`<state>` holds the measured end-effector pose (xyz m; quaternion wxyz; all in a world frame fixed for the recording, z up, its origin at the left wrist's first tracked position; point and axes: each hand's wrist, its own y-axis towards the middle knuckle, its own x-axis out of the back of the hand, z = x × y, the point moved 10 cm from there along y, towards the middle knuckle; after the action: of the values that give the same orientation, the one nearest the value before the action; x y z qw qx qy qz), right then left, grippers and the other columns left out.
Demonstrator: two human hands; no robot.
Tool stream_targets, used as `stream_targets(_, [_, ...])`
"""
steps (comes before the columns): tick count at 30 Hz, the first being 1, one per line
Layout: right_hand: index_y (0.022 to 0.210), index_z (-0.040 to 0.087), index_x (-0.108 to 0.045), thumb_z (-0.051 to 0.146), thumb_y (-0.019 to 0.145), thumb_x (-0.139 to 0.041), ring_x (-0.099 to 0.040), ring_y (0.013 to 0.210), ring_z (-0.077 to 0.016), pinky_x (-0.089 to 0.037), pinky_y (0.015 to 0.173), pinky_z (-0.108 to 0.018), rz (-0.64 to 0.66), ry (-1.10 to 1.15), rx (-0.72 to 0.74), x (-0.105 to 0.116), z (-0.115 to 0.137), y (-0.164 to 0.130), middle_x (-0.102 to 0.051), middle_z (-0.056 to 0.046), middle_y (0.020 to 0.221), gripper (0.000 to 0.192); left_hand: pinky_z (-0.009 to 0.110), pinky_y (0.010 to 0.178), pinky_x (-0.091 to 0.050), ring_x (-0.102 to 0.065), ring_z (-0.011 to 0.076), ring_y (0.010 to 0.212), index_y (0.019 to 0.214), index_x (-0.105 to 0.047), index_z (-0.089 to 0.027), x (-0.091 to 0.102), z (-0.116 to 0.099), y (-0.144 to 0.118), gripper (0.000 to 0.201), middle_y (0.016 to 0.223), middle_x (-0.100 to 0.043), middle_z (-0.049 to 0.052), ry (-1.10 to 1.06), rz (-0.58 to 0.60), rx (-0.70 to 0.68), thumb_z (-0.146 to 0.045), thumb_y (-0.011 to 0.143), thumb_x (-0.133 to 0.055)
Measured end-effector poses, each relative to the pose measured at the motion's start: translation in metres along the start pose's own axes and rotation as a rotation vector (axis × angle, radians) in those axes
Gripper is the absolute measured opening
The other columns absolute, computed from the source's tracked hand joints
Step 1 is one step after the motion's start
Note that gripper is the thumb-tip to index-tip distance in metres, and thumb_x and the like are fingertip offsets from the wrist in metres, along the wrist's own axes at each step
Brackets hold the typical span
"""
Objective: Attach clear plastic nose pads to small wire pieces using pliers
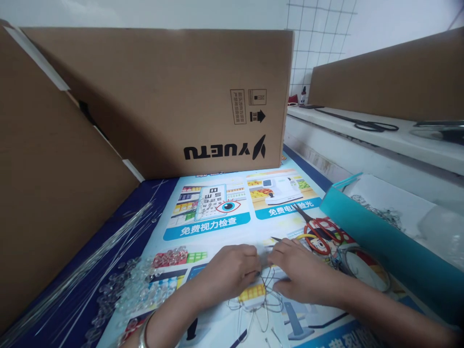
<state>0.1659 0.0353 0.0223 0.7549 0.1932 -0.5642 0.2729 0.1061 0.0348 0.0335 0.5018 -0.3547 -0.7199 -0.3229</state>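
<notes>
The tall box point(159, 96) at the back is plain brown corrugated cardboard, matt, with black print. The poster point(217, 212) spread on the table is glossy printed paper, catching a soft sheen. Thin wires point(90, 261) at the left look like bright metal, smooth and shiny. The beads point(134, 285) beside them are clear, glassy, perhaps plastic. The scissors point(321, 232) have red plastic handles and dark metal blades. The wire loops point(259, 299) under both hands are fine bare metal.
</notes>
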Motion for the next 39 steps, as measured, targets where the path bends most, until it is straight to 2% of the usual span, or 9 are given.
stream_targets(4, [0.084, 0.017, -0.057, 0.023, 0.077, -0.053, -0.050, 0.082, -0.0223, -0.034, 0.074, -0.035, 0.047, -0.138, 0.043, -0.008, 0.009, -0.003, -0.059, -0.007, 0.086, 0.011, 0.023, 0.059, -0.034, -0.052, 0.0134, 0.070, 0.078, -0.060, -0.019, 0.000, 0.000, 0.000, 0.019, 0.072, -0.057, 0.001, -0.005, -0.002, -0.002, -0.017, 0.087, -0.044])
stream_targets(8, [0.080, 0.016, -0.056, 0.015, 0.077, -0.048, -0.051, 0.072, -0.0208, -0.033, 0.064, -0.033, 0.058, -0.234, 0.107, -0.017, 0.020, -0.003, -0.058, -0.007, 0.076, 0.008, 0.023, 0.059, -0.034, -0.052, 0.0136, 0.071, 0.082, -0.061, -0.020, 0.000, -0.001, 0.000, 0.020, 0.073, -0.058, 0.001, -0.024, -0.001, -0.011, -0.016, 0.088, -0.042])
stream_targets(15, [0.084, 0.017, -0.054, 0.015, 0.076, -0.050, -0.050, 0.072, -0.0202, -0.032, 0.062, -0.031, 0.042, -0.265, 0.141, -0.010, 0.025, -0.005, -0.058, -0.006, 0.080, 0.009, 0.023, 0.057, -0.034, -0.052, 0.0130, 0.068, 0.077, -0.060, -0.019, 0.002, 0.001, -0.001, 0.022, 0.071, -0.057, 0.001, -0.038, -0.030, -0.023, -0.016, 0.088, -0.041])
stream_targets(21, [0.080, 0.014, -0.054, 0.010, 0.078, -0.050, -0.047, 0.069, -0.0197, -0.029, 0.058, -0.033, 0.054, -0.480, 0.438, -0.014, 0.060, -0.015, -0.055, -0.007, 0.075, 0.006, 0.022, 0.059, -0.035, -0.052, 0.0133, 0.070, 0.080, -0.061, -0.019, 0.001, 0.005, -0.002, 0.019, 0.073, -0.056, 0.001, -0.066, -0.023, -0.002, -0.013, 0.085, -0.044])
stream_targets(24, [0.078, 0.013, -0.054, 0.010, 0.078, -0.052, -0.046, 0.067, -0.0190, -0.027, 0.056, -0.032, 0.045, -0.533, 0.498, -0.016, 0.066, -0.016, -0.055, -0.007, 0.073, 0.004, 0.022, 0.059, -0.035, -0.052, 0.0130, 0.070, 0.079, -0.062, -0.019, 0.001, 0.005, -0.002, 0.019, 0.072, -0.056, 0.001, -0.075, -0.034, -0.005, -0.013, 0.085, -0.045])
stream_targets(39, [0.081, 0.015, -0.049, 0.010, 0.084, -0.044, -0.043, 0.067, -0.0187, -0.024, 0.055, -0.032, -0.005, -0.525, 0.480, -0.006, 0.058, -0.018, -0.053, -0.006, 0.076, 0.007, 0.021, 0.060, -0.035, -0.053, 0.0117, 0.071, 0.078, -0.060, -0.020, 0.001, 0.011, -0.004, 0.016, 0.074, -0.056, -0.001, -0.094, -0.038, 0.029, -0.013, 0.083, -0.046])
